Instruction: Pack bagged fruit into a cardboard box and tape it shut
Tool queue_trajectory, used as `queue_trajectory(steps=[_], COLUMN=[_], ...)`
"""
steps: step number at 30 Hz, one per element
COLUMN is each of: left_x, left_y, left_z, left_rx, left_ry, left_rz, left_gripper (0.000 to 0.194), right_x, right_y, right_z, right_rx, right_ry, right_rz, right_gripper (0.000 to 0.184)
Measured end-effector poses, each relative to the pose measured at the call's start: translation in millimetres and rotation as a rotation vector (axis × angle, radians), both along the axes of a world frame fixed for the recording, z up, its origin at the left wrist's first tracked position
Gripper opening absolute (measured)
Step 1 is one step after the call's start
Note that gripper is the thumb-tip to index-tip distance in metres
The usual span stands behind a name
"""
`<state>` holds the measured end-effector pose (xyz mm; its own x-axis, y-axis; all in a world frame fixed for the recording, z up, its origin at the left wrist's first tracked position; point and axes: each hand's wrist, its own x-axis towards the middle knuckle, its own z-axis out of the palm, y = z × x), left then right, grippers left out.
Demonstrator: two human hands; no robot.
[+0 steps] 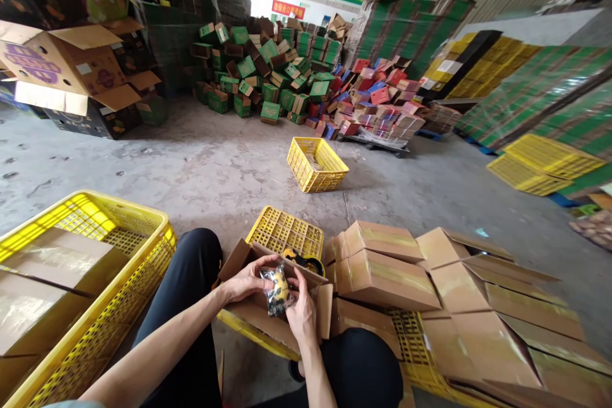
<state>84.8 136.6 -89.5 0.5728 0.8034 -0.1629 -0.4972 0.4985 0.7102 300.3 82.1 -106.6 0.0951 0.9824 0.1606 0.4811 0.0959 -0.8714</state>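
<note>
My left hand point(248, 279) and my right hand point(301, 307) pinch a small clear plastic packet point(278, 290) from both sides. Yellow and black contents show through the film; their kind I cannot make out. The packet is above an open cardboard box point(270, 319) between my knees, and my hands hide much of the box's inside. Just behind the packet, a black and orange tool point(306, 261), apparently a tape dispenser, lies by the box's far edge. Under and behind the box are upturned yellow plastic crates point(287, 233).
A large yellow crate point(165, 229) holding cardboard boxes point(57, 261) stands at my left. Taped cardboard boxes point(382, 274) crowd the right side. Another yellow crate point(318, 182) sits ahead on the concrete floor. Farther back lie heaped green cartons point(270, 111) and red-blue cartons point(377, 102).
</note>
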Motion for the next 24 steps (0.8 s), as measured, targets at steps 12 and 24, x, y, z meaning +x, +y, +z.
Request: queue_trajectory(steps=[12, 24], left_x=[-1.0, 0.9], left_y=[2.7, 3.0], left_z=[-0.6, -14.1], left_rx=[0.008, 0.091], left_ry=[0.061, 0.055], left_rz=[0.046, -0.01], left_gripper=[0.08, 0.073], right_x=[0.0, 2.1], right_y=[-2.7, 5.8], right_z=[27.6, 15.6], right_rx=[-0.566, -0.261], right_ry=[0.735, 0.566], right_rz=[0.103, 0.027], right_gripper=[0.071, 0.067])
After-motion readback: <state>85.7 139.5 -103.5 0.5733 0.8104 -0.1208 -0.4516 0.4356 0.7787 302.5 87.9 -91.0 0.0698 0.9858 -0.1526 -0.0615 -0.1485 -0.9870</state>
